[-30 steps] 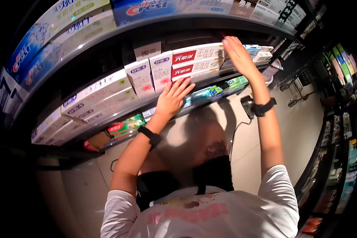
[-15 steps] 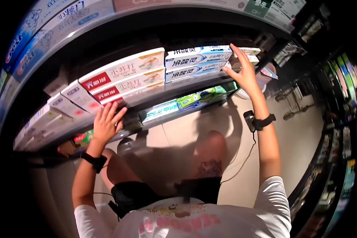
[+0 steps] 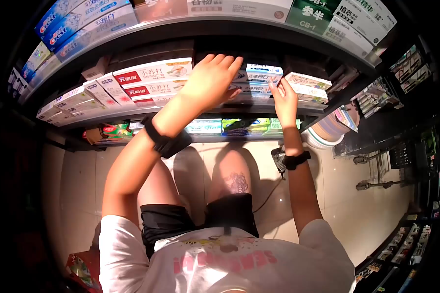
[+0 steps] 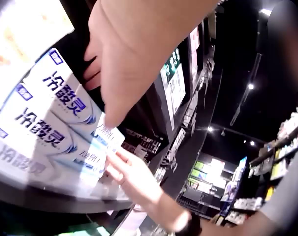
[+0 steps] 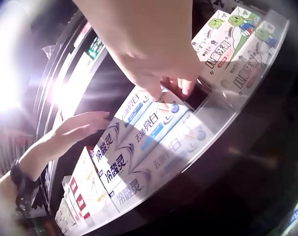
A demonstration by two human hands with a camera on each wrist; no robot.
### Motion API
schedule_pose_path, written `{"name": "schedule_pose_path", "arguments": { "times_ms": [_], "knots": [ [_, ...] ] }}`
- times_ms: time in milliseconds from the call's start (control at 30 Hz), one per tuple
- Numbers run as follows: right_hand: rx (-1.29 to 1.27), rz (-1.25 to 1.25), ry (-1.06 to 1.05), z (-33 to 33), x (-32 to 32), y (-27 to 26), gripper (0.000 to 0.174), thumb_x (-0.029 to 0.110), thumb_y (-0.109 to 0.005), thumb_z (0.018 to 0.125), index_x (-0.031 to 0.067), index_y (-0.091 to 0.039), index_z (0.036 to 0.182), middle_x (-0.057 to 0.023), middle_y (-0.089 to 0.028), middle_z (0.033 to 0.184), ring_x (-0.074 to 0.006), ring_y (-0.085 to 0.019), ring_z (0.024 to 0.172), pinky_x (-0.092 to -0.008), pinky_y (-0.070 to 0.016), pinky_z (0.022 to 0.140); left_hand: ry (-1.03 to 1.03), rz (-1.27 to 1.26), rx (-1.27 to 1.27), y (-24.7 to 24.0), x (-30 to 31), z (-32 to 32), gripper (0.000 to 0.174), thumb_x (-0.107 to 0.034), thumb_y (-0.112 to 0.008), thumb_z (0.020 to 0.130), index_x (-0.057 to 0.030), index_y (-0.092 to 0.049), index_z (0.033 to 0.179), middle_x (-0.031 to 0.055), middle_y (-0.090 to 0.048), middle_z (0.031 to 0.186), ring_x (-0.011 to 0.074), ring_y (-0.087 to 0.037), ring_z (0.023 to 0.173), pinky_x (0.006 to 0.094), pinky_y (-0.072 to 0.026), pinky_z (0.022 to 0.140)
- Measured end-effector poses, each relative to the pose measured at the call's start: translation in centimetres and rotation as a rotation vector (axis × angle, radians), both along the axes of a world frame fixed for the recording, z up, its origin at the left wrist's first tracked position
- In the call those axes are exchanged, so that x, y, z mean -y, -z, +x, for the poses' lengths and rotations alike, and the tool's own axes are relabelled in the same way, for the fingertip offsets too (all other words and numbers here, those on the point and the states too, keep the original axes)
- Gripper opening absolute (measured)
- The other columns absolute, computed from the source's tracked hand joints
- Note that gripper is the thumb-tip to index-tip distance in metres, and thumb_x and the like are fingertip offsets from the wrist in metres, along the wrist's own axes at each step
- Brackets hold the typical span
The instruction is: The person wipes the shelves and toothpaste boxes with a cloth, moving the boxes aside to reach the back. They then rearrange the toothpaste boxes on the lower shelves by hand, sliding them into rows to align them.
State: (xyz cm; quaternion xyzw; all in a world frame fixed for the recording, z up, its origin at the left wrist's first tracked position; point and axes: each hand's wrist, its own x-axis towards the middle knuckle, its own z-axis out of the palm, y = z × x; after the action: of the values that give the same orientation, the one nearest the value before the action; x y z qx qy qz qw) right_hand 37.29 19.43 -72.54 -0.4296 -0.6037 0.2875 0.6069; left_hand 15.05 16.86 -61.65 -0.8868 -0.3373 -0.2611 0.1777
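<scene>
The blue boxes (image 3: 262,71) stand stacked on the middle shelf (image 3: 298,112), their fronts reading 冷酸灵 and, farther right, 去渍亮白; the lowest sits behind the clear shelf lip (image 5: 215,140). The right hand (image 3: 285,105) grips the right end of the stack, thumb on the printed front and fingers bent round the end. The left hand (image 3: 208,83) is over the left part of the same stack, released, its fingers reaching across the top toward the far side; whether its fingertips touch a box I cannot tell. To the left are the red boxes (image 3: 154,73), white with a red panel and lettered 小苏打; to the right, the cartoon boxes (image 5: 221,55), with green characters and 儿童牙膏. On the shelf above, Crest boxes (image 3: 90,24) fill the left, a green box (image 3: 312,17) says 参半 and CB-1, and a pale box (image 3: 359,24) at its right says 植萃精华. Compared with the earlier frame, the left hand has left the near edge of the red boxes and come right onto the blue ones, while the right hand is still at their right end.
</scene>
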Motion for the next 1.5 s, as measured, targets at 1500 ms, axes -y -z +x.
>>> {"name": "schedule_pose_path", "arguments": {
  "times_ms": [1500],
  "knots": [
    [0.285, -0.073, 0.472, 15.9, 3.3, -0.9, 0.051, 0.02, -0.064, 0.082, -0.0036, -0.044, 0.123, -0.0174, -0.055, 0.114, -0.0218, -0.054, 0.106, -0.0299, -0.0422, 0.089, 0.342, -0.071, -0.162, 1.7, -0.4, 0.3, 0.058, -0.024, -0.064, 0.076, -0.0029, -0.042, 0.125, 0.0182, -0.037, 0.132, 0.0333, -0.033, 0.125, 0.0469, -0.0269, 0.103]
  ]
}}
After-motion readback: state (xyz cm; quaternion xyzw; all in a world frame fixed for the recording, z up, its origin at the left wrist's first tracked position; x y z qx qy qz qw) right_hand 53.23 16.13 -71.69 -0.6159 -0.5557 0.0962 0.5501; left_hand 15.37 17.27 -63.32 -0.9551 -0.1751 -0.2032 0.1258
